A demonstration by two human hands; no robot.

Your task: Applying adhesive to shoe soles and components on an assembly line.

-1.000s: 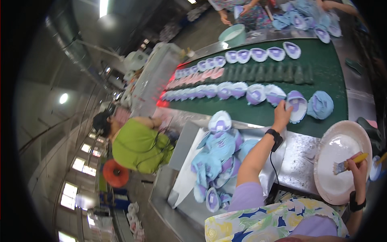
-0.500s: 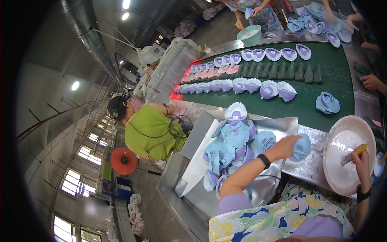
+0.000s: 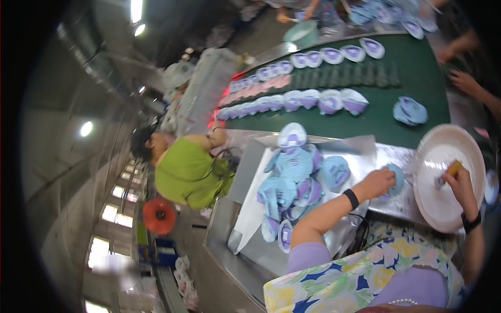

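My left hand (image 3: pixel 380 182) is closed on a light blue shoe upper (image 3: pixel 397 180) over the metal ledge, beside the basin. My right hand (image 3: pixel 460 185) grips a brush with a yellow handle (image 3: pixel 453 167), its bristles down inside a large pale basin (image 3: pixel 482 156) of white liquid. Left of my left hand, a single blue upper (image 3: pixel 335 172) lies beside a heap of blue and purple shoe uppers (image 3: pixel 295 164) in a metal tray. Motion blurs the details of both hands.
Beyond the tray, a green conveyor belt (image 3: pixel 360 122) carries rows of purple-white uppers, pink pieces and dark pieces, plus one separate blue upper (image 3: pixel 410 111). A co-worker in a green top (image 3: pixel 193 169) is at the left. Other people's hands (image 3: pixel 466 82) work at the far right.
The whole view has shifted and blurred. My left hand has turned, now covering more of the upper's near side. The brush in my right hand has moved slightly within the basin.
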